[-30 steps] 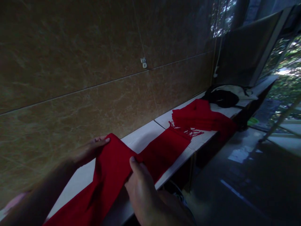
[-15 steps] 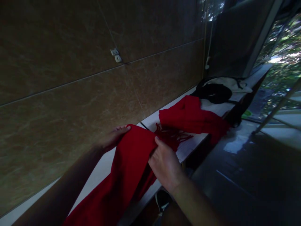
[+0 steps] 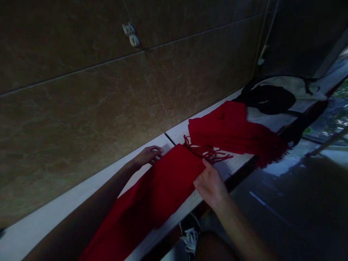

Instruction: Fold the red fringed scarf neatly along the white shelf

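Observation:
A red scarf [image 3: 165,181] lies lengthwise along a white bench, its folded end flat and its fringe spread beyond that end. My left hand [image 3: 149,156] is beside the scarf's wall-side edge, fingers loosely bent and apart, holding nothing. At the opposite edge, near the folded corner, my right hand [image 3: 211,185] pinches the cloth, thumb along the border and fingers partly hidden. Farther along the bench rests another red fringed cloth [image 3: 223,128], folded, its fringed end hanging over the front edge.
A black and white bag [image 3: 272,98] sits at the bench's far end. Brown tiled wall [image 3: 108,105] runs along the back, with a small white cat-shaped hook [image 3: 131,35]. Below the bench [image 3: 146,246] a dark shoe [image 3: 189,232] with white laces shows on the floor.
The scarf's raised fold has been lowered flat onto the bench, toward the fringe. My left hand has let go of its corner. The view has shifted.

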{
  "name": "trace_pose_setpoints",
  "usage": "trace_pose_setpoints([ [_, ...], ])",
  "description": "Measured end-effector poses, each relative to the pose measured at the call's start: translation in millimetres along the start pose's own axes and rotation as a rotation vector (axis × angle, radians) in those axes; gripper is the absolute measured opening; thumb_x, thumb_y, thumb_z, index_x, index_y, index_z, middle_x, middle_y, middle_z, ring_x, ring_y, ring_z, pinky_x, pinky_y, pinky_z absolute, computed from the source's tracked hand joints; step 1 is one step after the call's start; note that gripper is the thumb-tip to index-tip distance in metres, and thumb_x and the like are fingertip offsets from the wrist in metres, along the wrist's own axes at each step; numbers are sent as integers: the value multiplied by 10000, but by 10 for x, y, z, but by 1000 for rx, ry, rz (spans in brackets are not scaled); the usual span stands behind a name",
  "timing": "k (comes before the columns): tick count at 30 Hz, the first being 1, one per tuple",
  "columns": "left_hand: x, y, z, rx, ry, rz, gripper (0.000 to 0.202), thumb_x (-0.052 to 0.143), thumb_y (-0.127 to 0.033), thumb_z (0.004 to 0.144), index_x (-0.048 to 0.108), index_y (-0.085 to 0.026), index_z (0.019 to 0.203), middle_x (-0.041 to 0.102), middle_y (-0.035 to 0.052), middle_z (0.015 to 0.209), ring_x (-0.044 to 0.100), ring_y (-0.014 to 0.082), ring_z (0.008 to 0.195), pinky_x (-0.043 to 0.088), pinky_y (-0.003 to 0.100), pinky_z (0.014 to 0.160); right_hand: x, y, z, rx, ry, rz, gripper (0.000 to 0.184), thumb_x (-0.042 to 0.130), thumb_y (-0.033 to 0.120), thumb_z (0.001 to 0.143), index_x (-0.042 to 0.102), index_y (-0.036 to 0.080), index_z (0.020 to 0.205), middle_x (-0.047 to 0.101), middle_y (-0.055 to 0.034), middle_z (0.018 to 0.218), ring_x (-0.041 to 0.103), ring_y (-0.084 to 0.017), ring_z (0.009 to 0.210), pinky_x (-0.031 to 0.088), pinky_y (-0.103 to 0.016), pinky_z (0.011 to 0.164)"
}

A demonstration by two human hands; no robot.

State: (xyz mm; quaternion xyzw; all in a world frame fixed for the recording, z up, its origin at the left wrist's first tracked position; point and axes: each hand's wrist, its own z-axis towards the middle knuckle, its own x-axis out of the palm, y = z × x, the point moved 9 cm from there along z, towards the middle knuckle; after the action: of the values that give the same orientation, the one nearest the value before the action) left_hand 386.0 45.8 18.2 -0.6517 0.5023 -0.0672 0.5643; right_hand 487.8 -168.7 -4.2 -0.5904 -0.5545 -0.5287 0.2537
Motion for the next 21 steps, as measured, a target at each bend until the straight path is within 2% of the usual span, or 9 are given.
trace_pose_setpoints([
  [2, -204, 202, -232, -2, 9, 24, 630, 770, -694, 699, 652, -180, 1043, 738, 78, 952, 651, 172, 702, 508, 295, 632, -40, 14, 16, -14, -10, -49, 406, 388, 362, 1012, 717, 195, 1181, 778, -88, 1190, 620, -216, 1302, 432, -454, 1162],
  [4, -423, 457, -549, -2, -7, 60, 642, 761, -714, 686, 659, -177, 1023, 734, 76, 907, 662, 194, 744, 530, 325, 688, -56, 26, 53, -39, 22, -137, 416, 392, 384, 1004, 725, 204, 1174, 756, -101, 1246, 607, -225, 1318, 433, -461, 1152],
  [8, -865, 1008, -1385, -29, -70, 214, 592, 659, -731, 757, 687, -177, 963, 714, 54, 827, 652, 207, 765, 521, 343, 755, -79, 47, 116, -113, 73, -361, 438, 401, 415, 983, 759, 219, 1143, 707, -132, 1337, 597, -246, 1330, 439, -483, 1127],
  [12, -1276, 1530, -2316, -144, -134, 361, 568, 609, -717, 797, 719, -179, 940, 745, 72, 886, 672, 241, 815, 509, 336, 750, -115, 48, 107, -142, -24, -458, 399, 435, 416, 967, 803, 267, 1009, 663, -119, 1408, 601, -237, 1330, 458, -476, 1100],
  [15, -1483, 1834, -2877, -159, -183, 379, 509, 652, -661, 793, 731, -197, 986, 769, 76, 971, 694, 269, 899, 525, 338, 795, -114, 20, 49, -130, -154, -416, 367, 465, 383, 963, 817, 279, 970, 645, -106, 1432, 624, -205, 1300, 473, -441, 1079],
  [19, -1733, 2158, -3303, -98, -394, 487, 391, 658, -575, 801, 733, -214, 931, 768, 78, 952, 705, 284, 896, 547, 358, 834, -59, -39, -19, -108, -253, -345, 355, 467, 343, 976, 810, 262, 1023, 674, -110, 1388, 681, -174, 1210, 507, -393, 1018],
  [21, -1816, 2267, -3422, -12, -493, 537, 390, 617, -548, 837, 737, -214, 998, 764, 100, 1065, 707, 299, 985, 548, 383, 907, -106, -53, -10, -85, -302, -339, 363, 446, 312, 981, 800, 260, 1037, 724, -109, 1309, 715, -177, 1146, 532, -394, 1008],
])
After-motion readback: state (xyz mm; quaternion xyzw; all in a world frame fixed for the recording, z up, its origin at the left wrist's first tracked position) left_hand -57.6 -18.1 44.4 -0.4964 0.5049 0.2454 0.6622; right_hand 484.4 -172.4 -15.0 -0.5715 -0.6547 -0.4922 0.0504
